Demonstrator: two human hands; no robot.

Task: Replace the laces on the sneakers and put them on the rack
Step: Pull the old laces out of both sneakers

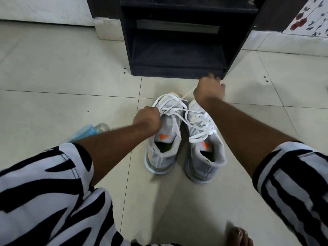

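Two grey sneakers with orange tongue marks stand side by side on the tiled floor, toes pointing away from me: the left sneaker (164,148) and the right sneaker (205,157). A white lace (179,114) runs loosely across both. My left hand (148,119) grips the lace at the left sneaker's upper eyelets. My right hand (209,91) is raised beyond the toes, fist closed on the lace's end, drawing it taut. The dark wooden rack (179,55) stands just beyond the shoes, its lower shelf bare.
A clear plastic bottle (102,127) and a light blue object (85,133) lie on the floor left of my left forearm. A bare foot (238,237) shows at the bottom right. A floral cloth (308,16) is at the top right.
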